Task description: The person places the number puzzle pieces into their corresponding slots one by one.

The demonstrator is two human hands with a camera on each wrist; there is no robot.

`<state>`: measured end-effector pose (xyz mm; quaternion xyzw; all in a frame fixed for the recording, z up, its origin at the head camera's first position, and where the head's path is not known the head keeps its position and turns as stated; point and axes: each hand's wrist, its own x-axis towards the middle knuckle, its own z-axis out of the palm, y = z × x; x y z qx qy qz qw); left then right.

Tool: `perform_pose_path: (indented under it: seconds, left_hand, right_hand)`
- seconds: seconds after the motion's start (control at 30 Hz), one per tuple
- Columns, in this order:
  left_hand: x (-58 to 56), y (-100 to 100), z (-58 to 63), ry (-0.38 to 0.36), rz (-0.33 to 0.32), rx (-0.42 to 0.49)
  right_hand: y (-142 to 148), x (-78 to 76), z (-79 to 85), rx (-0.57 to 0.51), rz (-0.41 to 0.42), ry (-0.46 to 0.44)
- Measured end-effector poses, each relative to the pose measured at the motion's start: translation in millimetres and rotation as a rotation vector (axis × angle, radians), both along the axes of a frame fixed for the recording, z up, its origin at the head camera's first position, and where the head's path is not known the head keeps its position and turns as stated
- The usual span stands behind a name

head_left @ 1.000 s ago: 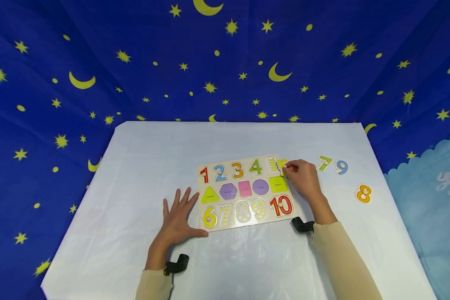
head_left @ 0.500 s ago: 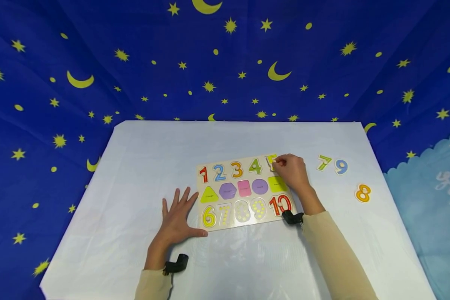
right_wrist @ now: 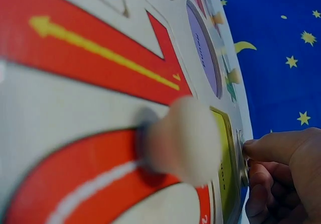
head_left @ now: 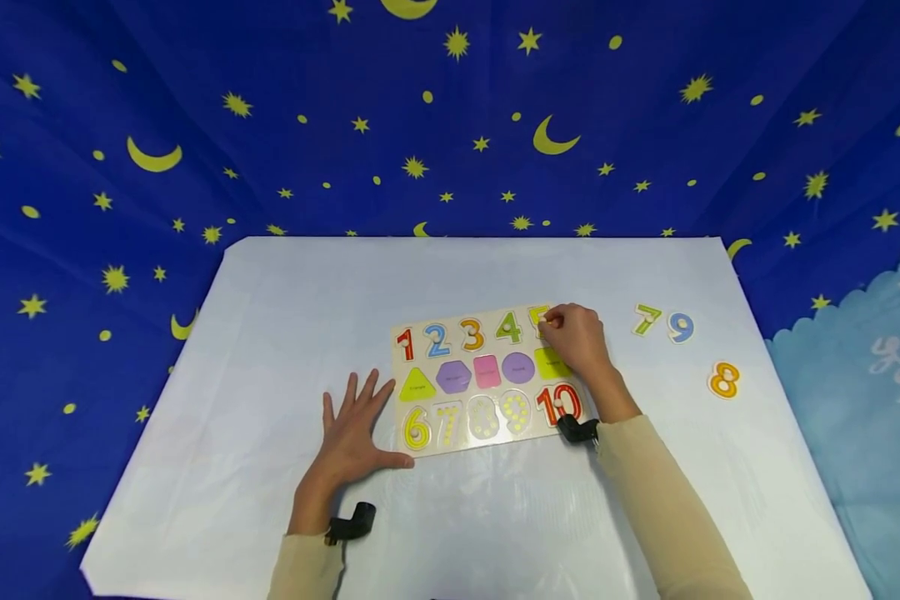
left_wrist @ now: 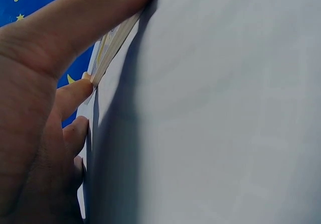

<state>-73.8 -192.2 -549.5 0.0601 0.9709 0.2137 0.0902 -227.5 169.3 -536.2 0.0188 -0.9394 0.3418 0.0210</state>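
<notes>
A wooden number puzzle board (head_left: pixel 491 330) lies on the white table. My right hand (head_left: pixel 581 340) pinches the yellow number 5 piece (head_left: pixel 537 313) at its knob, over the top right slot; the hand hides part of the piece. Low behind the yellow square, the right wrist view shows thumb and finger (right_wrist: pixel 288 148) together at the board's far corner. Fingers spread, my left hand (head_left: pixel 352 442) rests flat at the board's left side, with index fingertip and thumb at its edge (left_wrist: pixel 116 45). Pieces 1, 2, 3, 4, 6 and 10 (head_left: pixel 558 404) sit in their slots.
Loose on the table to the right are a green 7 (head_left: pixel 647 319), a blue 9 (head_left: pixel 680 327) and an orange 8 (head_left: pixel 723 380). Dotted recesses for 7, 8 and 9 (head_left: pixel 514 411) show in the board's lower row. Blue star-patterned cloth (head_left: pixel 480 100) hangs behind the table.
My right hand has moved left with the number 5 piece, from beside the board's right edge to over the top right slot. The left hand stays in place.
</notes>
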Motion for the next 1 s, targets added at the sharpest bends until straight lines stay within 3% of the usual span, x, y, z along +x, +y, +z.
perform_pose_path:
  seconds: [0.5, 1.0]
  left_hand:
    - [-6.6, 0, 2.2, 0.013, 0.004, -0.001]
    - [-0.6, 1, -0.9, 0.007, 0.008, -0.004]
  right_hand:
    - [1, -6.5, 0.2, -0.024, -0.009, 0.008]
    - [10, 5.0, -0.1, -0.030, 0.007, -0.008]
